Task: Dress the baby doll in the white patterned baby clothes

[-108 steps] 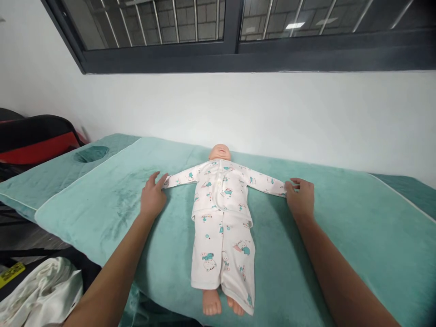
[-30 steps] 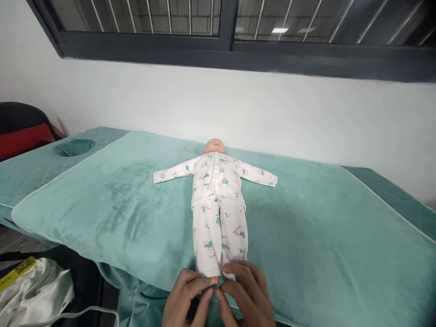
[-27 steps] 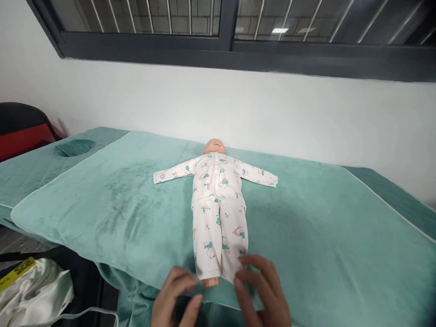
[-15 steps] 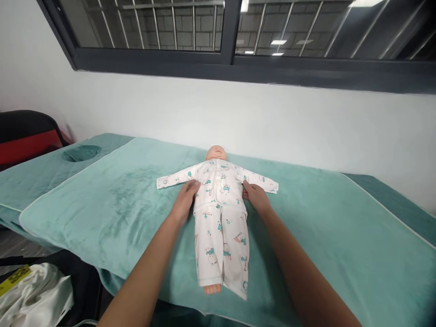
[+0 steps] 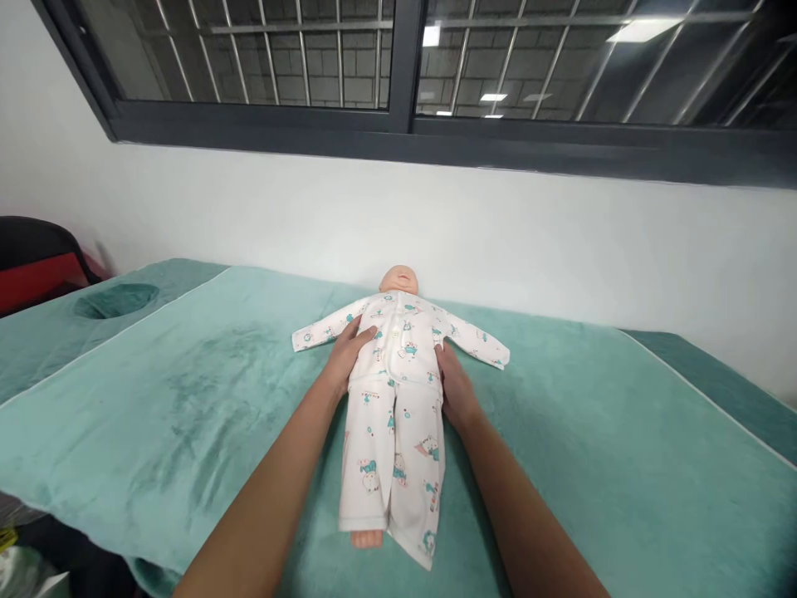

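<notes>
**Both hands flank doll torso, long axis runs straight away from the person**

Head view: a small baby doll in white printed cotton pyjamas (image 5: 395, 390) lies face up on a teal plush towel (image 5: 187, 399) spread over the massage bed (image 5: 37, 332). Long axis runs near-to-far: head at the far end by the white wall (image 5: 560, 241), one bare foot peeking at the near hem. Sleeves spread out L and R, roughly square to that axis.

Left hand (image 5: 349, 353) lies on the doll's left-of-frame flank, thumb over the chest fabric, fingers down the side. Grip loose, palm flat against the cloth; not closed round anything as far as I can tell. Right hand (image 5: 453, 384) mirrors it on the other flank, a bit nearer the waist, fingers extended, pressing sideways vs the top's hem. So the torso sits between the two palms, both touching, neither nearer in any way that matters.

Any lift or turn, I judge, hinges on that symmetric pinch across the short axis. Dark-framed barred window (image 5: 398, 75) above; red-black chair (image 5: 31, 266) far left.
</notes>
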A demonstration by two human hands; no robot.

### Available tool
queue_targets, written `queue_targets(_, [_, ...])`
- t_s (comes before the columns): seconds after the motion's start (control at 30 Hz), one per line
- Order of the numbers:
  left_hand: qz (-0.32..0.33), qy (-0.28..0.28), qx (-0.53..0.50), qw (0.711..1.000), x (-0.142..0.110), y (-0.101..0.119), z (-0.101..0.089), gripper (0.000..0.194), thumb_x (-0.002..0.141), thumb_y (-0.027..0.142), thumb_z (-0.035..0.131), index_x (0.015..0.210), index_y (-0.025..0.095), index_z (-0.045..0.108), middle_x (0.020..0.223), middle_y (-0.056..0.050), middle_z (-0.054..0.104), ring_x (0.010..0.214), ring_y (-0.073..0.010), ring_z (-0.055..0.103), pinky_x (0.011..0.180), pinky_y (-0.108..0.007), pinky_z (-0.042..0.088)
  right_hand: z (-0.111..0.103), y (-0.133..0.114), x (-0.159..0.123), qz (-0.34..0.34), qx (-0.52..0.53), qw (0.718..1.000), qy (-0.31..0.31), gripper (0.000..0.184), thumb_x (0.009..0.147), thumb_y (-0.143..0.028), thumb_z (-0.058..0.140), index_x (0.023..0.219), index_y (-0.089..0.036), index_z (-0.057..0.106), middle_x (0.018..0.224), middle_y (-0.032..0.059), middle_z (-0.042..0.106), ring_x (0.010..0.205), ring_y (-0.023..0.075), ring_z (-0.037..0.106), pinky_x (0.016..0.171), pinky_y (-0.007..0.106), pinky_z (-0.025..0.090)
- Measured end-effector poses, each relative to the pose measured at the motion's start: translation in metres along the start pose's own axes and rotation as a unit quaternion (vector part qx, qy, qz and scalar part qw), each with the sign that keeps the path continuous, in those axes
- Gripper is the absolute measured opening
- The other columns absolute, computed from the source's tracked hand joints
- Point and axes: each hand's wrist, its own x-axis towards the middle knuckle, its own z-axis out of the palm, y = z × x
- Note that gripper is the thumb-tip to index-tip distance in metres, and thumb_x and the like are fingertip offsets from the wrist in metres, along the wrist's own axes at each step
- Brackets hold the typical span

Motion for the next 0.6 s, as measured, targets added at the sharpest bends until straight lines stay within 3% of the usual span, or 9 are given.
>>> queue_targets(0.07, [-0.003,-0.015,-0.017,1.000,0.011,-0.005,0.002,0.058,0.074,0.037,0.075,0.127,0.021,0.059,0.136,-0.010,0.059,0.113,-0.0261,0.063,0.097,-0.036,0.052,0.003,-0.005,0.001,0.033,0.107,0.993,-0.036,0.058,0.088,-0.054,0.054,0.139,-0.029,0.048,0.143,0.0000,0.051,0.131,0.0223,0.048,0.109,0.039,0.041])
queue_targets(0.13, [-0.007,-0.020,-0.028,0.999,0.020,-0.011,0.002,0.058,0.075,0.037,0.074,0.128,0.022,0.058,0.137,-0.010,0.057,0.114,-0.0259,0.062,0.098,-0.036,0.051,0.005,-0.007,0.003,0.044,0.139,0.988,-0.048,0.060,0.087,-0.053,0.056,0.141,-0.029,0.046,0.144,-0.0007,0.051,0.131,0.0232,0.049,0.110,0.041,0.041])
queue_targets(0.27, [-0.013,0.013,0.015,1.000,0.022,-0.018,0.000,0.061,0.080,0.043,0.067,0.135,0.020,0.051,0.138,-0.011,0.056,0.119,-0.0254,0.059,0.099,-0.036,0.049,0.007,-0.008,0.003,0.049,0.109,0.992,-0.045,0.058,0.086,-0.051,0.057,0.140,-0.032,0.046,0.144,-0.0028,0.050,0.131,0.0225,0.049,0.109,0.040,0.043])
queue_targets(0.4, [-0.004,0.061,0.081,0.995,0.004,-0.018,-0.006,0.057,0.082,0.048,0.063,0.129,0.017,0.056,0.142,-0.012,0.052,0.123,-0.0255,0.055,0.102,-0.035,0.045,0.002,-0.008,-0.002,0.058,0.079,0.995,-0.007,0.054,0.084,-0.050,0.057,0.133,-0.027,0.053,0.136,0.0015,0.058,0.122,0.0250,0.056,0.101,0.040,0.049])
queue_targets(0.47, [0.008,0.079,0.130,0.988,-0.012,-0.018,-0.010,0.050,0.082,0.051,0.061,0.119,0.016,0.062,0.132,-0.013,0.060,0.117,-0.0262,0.058,0.100,-0.038,0.045,-0.005,-0.005,-0.006,0.068,0.025,0.997,0.016,0.053,0.083,-0.047,0.057,0.131,-0.023,0.054,0.125,0.0051,0.066,0.112,0.0265,0.062,0.096,0.042,0.051])
queue_targets(0.53, [0.022,0.095,0.180,0.979,-0.030,-0.019,-0.014,0.046,0.082,0.052,0.059,0.108,0.015,0.065,0.116,-0.012,0.067,0.106,-0.0260,0.061,0.097,-0.040,0.045,-0.013,-0.002,-0.009,0.062,-0.099,0.993,0.026,0.050,0.083,-0.042,0.056,0.128,-0.021,0.055,0.112,0.0061,0.071,0.103,0.0260,0.066,0.093,0.043,0.051])
queue_targets(0.6, [0.035,0.107,0.210,0.971,-0.051,-0.018,-0.021,0.042,0.081,0.049,0.060,0.105,0.016,0.065,0.104,-0.009,0.069,0.096,-0.0236,0.062,0.093,-0.039,0.046,-0.020,0.000,-0.013,0.035,-0.240,0.970,0.035,0.045,0.084,-0.036,0.052,0.126,-0.020,0.056,0.107,0.0067,0.072,0.099,0.0243,0.067,0.093,0.042,0.050])
